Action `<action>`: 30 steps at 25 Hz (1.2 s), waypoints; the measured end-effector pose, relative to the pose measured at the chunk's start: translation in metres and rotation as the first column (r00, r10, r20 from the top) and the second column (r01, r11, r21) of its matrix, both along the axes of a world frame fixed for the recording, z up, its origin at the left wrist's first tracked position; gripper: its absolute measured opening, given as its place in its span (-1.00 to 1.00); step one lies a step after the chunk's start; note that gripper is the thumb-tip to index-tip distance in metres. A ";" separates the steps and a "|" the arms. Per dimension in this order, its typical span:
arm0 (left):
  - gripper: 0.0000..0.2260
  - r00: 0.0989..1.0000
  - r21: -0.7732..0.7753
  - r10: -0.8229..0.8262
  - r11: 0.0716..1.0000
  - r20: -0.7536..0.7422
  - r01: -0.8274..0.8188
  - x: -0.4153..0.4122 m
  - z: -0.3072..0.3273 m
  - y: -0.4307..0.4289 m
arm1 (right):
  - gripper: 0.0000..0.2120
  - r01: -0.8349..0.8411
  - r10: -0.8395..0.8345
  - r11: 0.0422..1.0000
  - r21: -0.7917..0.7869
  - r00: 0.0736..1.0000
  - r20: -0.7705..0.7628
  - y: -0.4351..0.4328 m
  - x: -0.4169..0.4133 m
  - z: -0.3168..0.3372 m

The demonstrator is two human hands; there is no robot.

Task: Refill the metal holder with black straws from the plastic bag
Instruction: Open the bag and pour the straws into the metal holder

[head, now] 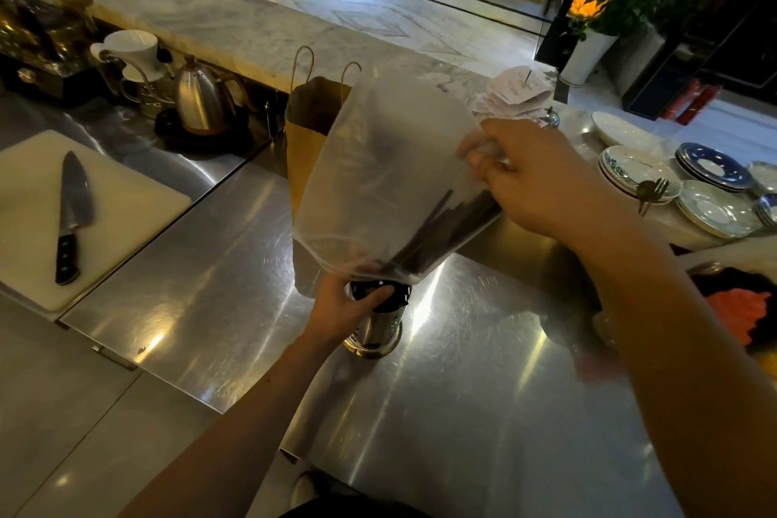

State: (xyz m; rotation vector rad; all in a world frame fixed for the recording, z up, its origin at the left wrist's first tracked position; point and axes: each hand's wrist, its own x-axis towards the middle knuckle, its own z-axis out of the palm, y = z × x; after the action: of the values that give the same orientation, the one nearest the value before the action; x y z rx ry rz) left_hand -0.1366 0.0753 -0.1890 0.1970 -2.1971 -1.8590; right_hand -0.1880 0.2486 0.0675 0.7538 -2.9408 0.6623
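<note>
Two hands: left hand [340, 307] grips round perforated metal holder [380, 328] steady; right hand [542, 185] pinches upended translucent plastic bag [378, 164], funnelling thin black straws [454, 223] down.

Black straws [443, 229] hazy inside frosted plastic bag [378, 147]

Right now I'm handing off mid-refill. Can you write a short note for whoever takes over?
Hands: the left grip holds the rim of the metal holder, which stands upright on the steel counter. The right grip pinches the raised end of the plastic bag, which is tilted with its mouth over the holder.
Done: the black straws lie slanted in the bag, lower ends at the holder's opening.
Left: slide the straws in, then lift the bag away.
</note>
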 end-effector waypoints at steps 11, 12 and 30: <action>-0.58 0.999 0.118 -0.022 0.993 0.049 0.017 -0.007 -0.004 0.000 | -0.77 -0.031 0.034 0.999 -0.037 0.997 0.066 -0.005 0.002 0.010; -0.60 0.999 0.124 -0.031 0.992 0.035 0.026 -0.008 -0.002 0.001 | -0.78 -0.037 0.040 0.998 -0.045 0.997 0.065 -0.005 0.002 0.012; -0.90 0.938 0.128 -0.340 0.935 0.069 0.329 -0.010 0.007 -0.005 | -0.83 0.081 -0.047 0.933 -0.350 0.993 0.105 0.002 -0.022 -0.027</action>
State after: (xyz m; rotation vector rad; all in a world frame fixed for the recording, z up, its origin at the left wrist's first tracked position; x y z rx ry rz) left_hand -0.1466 0.0701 -0.1820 -0.0827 -2.3010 -2.1977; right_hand -0.2096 0.2503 0.0409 0.6007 -2.7867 1.2096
